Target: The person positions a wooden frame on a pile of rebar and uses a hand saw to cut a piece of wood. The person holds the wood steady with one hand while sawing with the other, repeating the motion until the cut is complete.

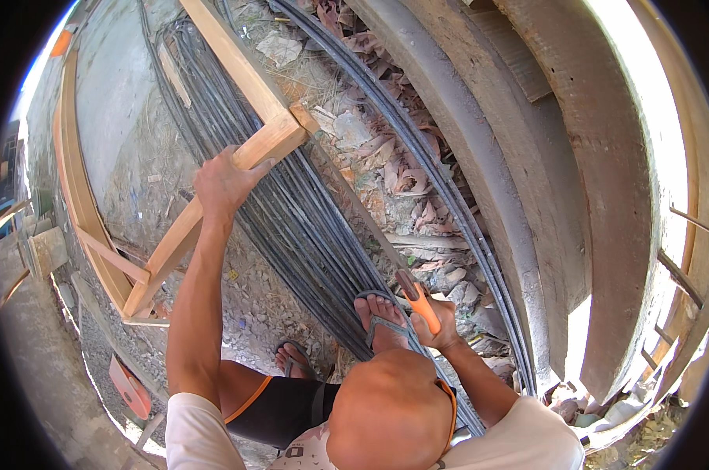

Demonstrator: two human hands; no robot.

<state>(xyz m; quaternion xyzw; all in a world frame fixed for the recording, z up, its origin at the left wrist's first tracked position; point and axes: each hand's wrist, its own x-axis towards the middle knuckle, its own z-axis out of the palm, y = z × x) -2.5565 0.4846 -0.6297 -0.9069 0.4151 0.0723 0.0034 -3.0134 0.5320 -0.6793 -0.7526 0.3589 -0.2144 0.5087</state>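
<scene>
My left hand [223,184] is closed round the short end bar of a wooden frame [264,145], just left of its corner. My right hand [441,325] grips the orange handle [423,307] of what looks like a handsaw. Its narrow blade [354,200], seen nearly edge-on, runs up toward that corner. A small wood piece [304,117] sticks out there; whether the blade touches it I cannot tell. Below the frame lies a bundle of long dark metal rods [300,227]. My sandalled right foot [384,321] rests on the rods, knee bent.
Curved timber boards [519,157] stand along the right side. Thin dark rods [417,141] arc beside them over dry leaves and rubble [401,168]. An orange-red flat object [131,389] lies at the lower left. My left foot [293,359] stands on gravelly ground.
</scene>
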